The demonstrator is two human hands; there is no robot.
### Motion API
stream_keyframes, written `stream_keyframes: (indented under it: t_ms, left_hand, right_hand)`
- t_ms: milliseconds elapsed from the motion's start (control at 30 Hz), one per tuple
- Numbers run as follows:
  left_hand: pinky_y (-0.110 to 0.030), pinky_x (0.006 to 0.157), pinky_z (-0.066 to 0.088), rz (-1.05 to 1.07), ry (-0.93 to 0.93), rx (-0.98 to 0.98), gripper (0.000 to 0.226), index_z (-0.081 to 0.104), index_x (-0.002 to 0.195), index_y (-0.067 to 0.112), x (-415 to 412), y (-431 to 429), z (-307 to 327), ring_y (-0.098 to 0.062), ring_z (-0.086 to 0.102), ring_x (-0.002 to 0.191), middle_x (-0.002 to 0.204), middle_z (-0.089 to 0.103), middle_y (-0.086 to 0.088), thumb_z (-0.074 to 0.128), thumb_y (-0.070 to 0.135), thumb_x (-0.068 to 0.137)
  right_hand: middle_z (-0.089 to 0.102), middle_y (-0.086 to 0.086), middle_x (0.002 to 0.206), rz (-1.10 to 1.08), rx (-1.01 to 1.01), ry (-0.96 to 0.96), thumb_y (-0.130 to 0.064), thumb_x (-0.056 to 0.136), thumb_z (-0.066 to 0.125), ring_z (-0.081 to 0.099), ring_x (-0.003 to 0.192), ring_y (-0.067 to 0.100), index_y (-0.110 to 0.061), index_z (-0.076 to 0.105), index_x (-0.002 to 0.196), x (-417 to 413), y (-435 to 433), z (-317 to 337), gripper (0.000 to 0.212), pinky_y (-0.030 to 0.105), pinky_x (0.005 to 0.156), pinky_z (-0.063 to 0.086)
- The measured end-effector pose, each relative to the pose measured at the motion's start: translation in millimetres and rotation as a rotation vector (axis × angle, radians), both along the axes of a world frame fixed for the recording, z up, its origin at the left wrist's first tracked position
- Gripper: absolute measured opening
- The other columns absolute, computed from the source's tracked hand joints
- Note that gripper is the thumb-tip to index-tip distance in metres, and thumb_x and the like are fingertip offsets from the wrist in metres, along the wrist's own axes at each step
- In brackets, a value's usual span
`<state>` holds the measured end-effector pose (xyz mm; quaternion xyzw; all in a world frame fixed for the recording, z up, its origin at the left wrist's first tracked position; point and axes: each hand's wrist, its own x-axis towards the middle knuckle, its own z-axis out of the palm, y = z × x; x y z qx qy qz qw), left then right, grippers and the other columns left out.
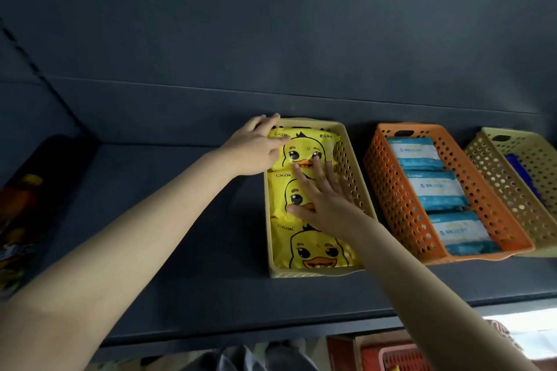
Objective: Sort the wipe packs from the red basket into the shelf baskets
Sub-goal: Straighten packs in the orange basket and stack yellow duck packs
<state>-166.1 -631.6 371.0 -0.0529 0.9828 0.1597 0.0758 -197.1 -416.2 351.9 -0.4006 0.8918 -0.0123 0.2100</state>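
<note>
Bare forearms reach up to the yellow basket (316, 272) on the dark shelf (180, 220), where three duck wipe packs lie in a row. The left hand (256, 149) grips the far duck pack (319, 141) at its left corner, fingers curled over the edge. The right hand (327, 200) lies flat, fingers spread, on the middle duck pack (278, 196). Just right stand an orange basket (391, 190) of blue packs (434, 190) and a pale basket (512, 190). The red basket (398, 358) shows below the shelf.

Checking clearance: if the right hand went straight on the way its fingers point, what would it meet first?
The right hand would likely meet the rear yellow duck wipe pack first, which its fingertips touch; then the yellow basket's back wall.
</note>
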Motion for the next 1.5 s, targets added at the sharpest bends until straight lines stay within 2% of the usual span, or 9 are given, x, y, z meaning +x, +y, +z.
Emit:
stream_keyframes:
  t_ms: [167,300,433,800,933,1100,1267,1367,1500]
  left_hand:
    - [-0.049,0.120,0.005,0.004,-0.067,-0.018,0.057,0.031,0.145,0.047,-3.9,-0.3,7.5,-0.021,-0.010,0.147,0.161,-0.010,0.011,0.035,0.022,0.094]
    - [-0.041,0.119,0.008,0.055,0.136,0.160,0.053,0.021,0.152,0.032,1.3,-5.9,-0.1,-0.016,0.003,0.148,0.162,0.007,0.009,0.037,0.025,0.102]
    - [-0.032,0.121,0.009,0.106,0.243,0.331,0.056,0.014,0.154,0.022,7.0,-5.0,-14.2,-0.009,0.006,0.148,0.161,0.013,0.007,0.037,0.020,0.102]
    - [-0.031,0.119,0.011,0.118,0.260,0.350,0.053,0.011,0.154,0.025,8.5,-9.3,-22.3,-0.008,0.005,0.148,0.161,0.014,0.005,0.028,0.029,0.104]
    - [-0.031,0.118,0.011,0.108,0.242,0.328,0.053,0.011,0.154,0.025,8.6,-10.1,-21.2,-0.008,0.005,0.148,0.161,0.013,0.005,0.028,0.029,0.105]
    - [-0.036,0.120,0.012,0.099,0.242,0.322,0.052,0.011,0.154,0.024,8.8,-8.7,-18.6,-0.009,0.004,0.148,0.161,0.012,0.006,0.028,0.029,0.104]
    - [-0.038,0.120,0.014,0.043,0.138,0.201,0.060,0.011,0.154,0.023,10.1,-11.4,4.5,-0.011,0.007,0.148,0.161,0.011,0.005,0.037,0.037,0.102]
    - [-0.037,0.114,0.029,0.046,0.126,0.220,0.058,0.025,0.151,0.023,13.6,0.5,28.8,-0.020,0.029,0.142,0.157,0.029,-0.001,0.047,0.034,0.099]
    - [-0.038,0.108,0.038,-0.001,0.259,0.210,0.046,0.043,0.141,0.023,26.3,44.9,61.2,-0.018,0.045,0.130,0.146,0.044,0.002,0.049,0.033,0.097]
  right_hand:
    - [-0.029,-0.002,0.156,-0.019,-0.038,0.028,-0.069,0.089,0.034,-0.029,0.142,0.021,-0.044,-0.011,0.149,-11.4,-2.6,11.7,0.079,0.048,0.117,-0.009]
    - [-0.013,-0.003,0.160,-0.082,-0.255,0.174,-0.064,0.095,0.022,-0.018,0.146,0.018,-0.040,0.001,0.152,-25.9,-24.9,17.6,0.065,0.042,0.118,-0.010]
    - [-0.022,-0.008,0.158,-0.047,-0.114,0.101,-0.072,0.091,0.013,-0.024,0.145,0.019,-0.049,-0.009,0.148,-32.0,-39.2,-3.9,0.065,0.045,0.115,-0.015]
    - [-0.012,-0.005,0.161,0.076,-0.048,0.304,-0.078,0.085,0.000,-0.016,0.147,0.028,-0.050,-0.006,0.148,-29.8,-46.7,-10.6,0.068,0.056,0.115,-0.012]
    - [-0.012,-0.010,0.160,0.081,-0.038,0.257,-0.080,0.084,0.003,-0.015,0.148,0.022,-0.051,-0.005,0.147,-41.5,-41.6,0.3,0.070,0.052,0.117,-0.012]
    - [-0.029,-0.009,0.155,-0.010,-0.021,0.185,-0.074,0.087,0.007,-0.029,0.143,0.019,-0.047,-0.018,0.146,-40.1,-29.8,-7.1,0.069,0.044,0.116,-0.017]
    - [-0.002,-0.005,0.162,-0.104,-0.193,0.048,-0.061,0.093,0.039,-0.002,0.149,0.021,-0.039,0.013,0.152,-31.6,-16.6,36.3,0.068,0.048,0.120,0.011]
    - [0.029,-0.003,0.155,-0.165,-0.375,0.144,-0.049,0.093,0.052,0.033,0.140,0.021,-0.032,0.034,0.146,-17.0,17.0,67.6,0.059,0.036,0.109,0.035]
    - [0.059,-0.001,0.131,-0.330,-0.573,0.222,-0.038,0.090,0.062,0.054,0.120,0.017,-0.022,0.055,0.133,7.7,84.6,99.3,0.046,0.022,0.094,0.038]
